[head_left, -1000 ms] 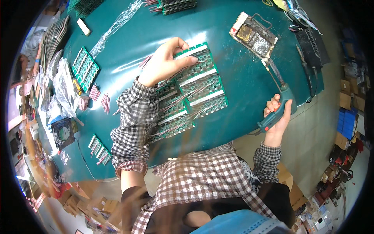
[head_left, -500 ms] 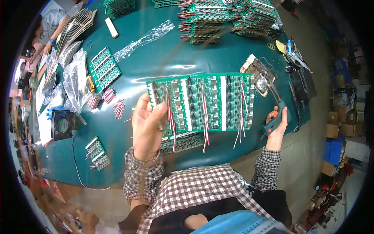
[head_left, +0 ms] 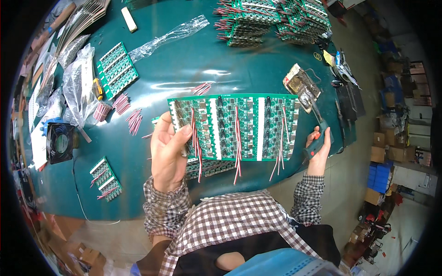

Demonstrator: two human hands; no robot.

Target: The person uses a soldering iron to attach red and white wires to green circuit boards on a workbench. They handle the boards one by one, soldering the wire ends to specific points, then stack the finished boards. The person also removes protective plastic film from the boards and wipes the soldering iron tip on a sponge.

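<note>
A green circuit board panel (head_left: 248, 129) with white strips and dangling red-and-white wires is held up by its left edge. My left hand (head_left: 169, 149) pinches that edge, thumb on the face. My right hand (head_left: 320, 149) is wrapped around a dark green soldering gun (head_left: 316, 146) with a red trigger. The gun's long tip points up and away, reaching a worn soldering tray (head_left: 301, 86) with a dirty metallic middle. Another board (head_left: 209, 169) lies on the table partly hidden under the held panel. Just beyond the panel rests a small bunch of red-and-white wires (head_left: 201, 89).
Tall stacks of wired boards (head_left: 276, 20) stand at the back. To the left are an unwired board (head_left: 116, 70), wire bundles (head_left: 121, 104), a screwdriver (head_left: 97, 89), plastic bags (head_left: 79, 87), a black fan (head_left: 61, 143) and a small board (head_left: 105, 178). Tools (head_left: 352, 103) lie along the right edge.
My view has shifted a little, so most things sit further left in it. The held panel has come slightly lower, uncovering a wire bunch behind it. Both hands keep their holds.
</note>
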